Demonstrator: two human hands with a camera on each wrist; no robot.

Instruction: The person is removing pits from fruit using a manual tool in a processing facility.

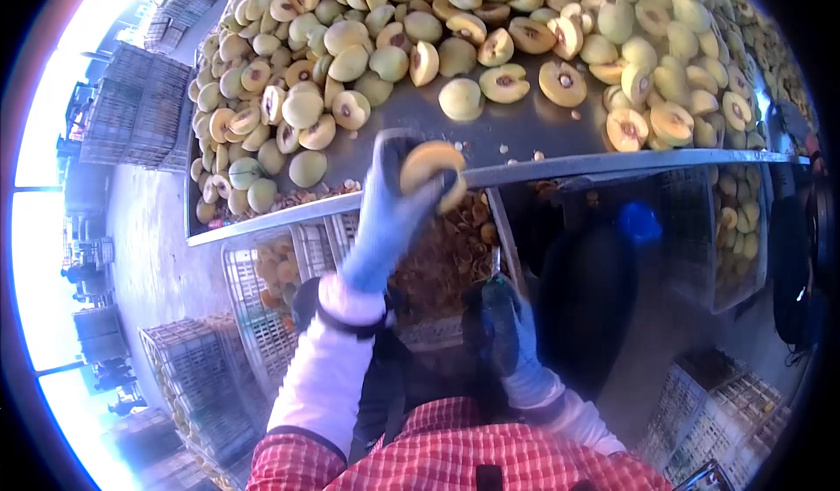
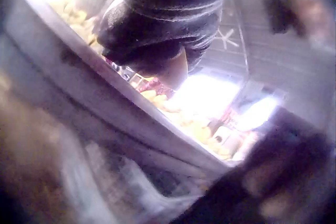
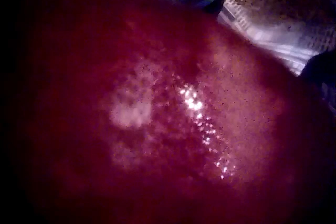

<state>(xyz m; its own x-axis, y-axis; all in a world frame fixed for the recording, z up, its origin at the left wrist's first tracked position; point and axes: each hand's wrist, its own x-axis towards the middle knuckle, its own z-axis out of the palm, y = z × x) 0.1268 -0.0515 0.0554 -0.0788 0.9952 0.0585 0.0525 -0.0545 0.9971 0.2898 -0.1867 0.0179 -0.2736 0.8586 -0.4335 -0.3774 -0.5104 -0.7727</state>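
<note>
In the head view my gloved left hand [image 1: 385,215] is raised at the front rim of a metal table. Its thumb and fingers grip a cut yellow peach [image 1: 435,160], blurred here. Part of the same peach [image 2: 180,70] shows under the dark glove in the left wrist view. Lower and nearer my body, my gloved right hand [image 1: 507,329] holds a small tool [image 1: 496,262], its narrow metal end pointing up. The fingers hide most of that tool. A dark red blur fills most of the right wrist view.
Halved peaches [image 1: 350,36] are heaped on the metal table [image 1: 525,128], whose raised rim [image 1: 612,164] runs across in front of me. Below it stands a container of brown scraps [image 1: 446,259]. Plastic crates [image 1: 201,377] stand at left, with more crates [image 1: 717,412] at lower right.
</note>
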